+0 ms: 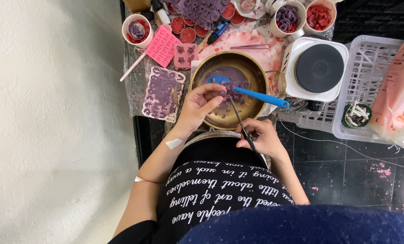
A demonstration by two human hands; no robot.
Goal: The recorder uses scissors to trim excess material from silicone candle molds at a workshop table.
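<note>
A small purple wax piece [222, 93] is sitting pinched in the left hand [198, 106] over the round brass bowl [251, 68], where soft purple bits are lying beside a blue spatula [256, 95]; the right hand [264, 138] is gripping thin dark scissors [240, 119] by the handles, the blades touching the piece.

Bright, even, sharp overhead light

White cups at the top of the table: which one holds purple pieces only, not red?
The cup just left of the top-right one, above the hotplate. It holds purple shapes; its right neighbour holds red ones.
</note>
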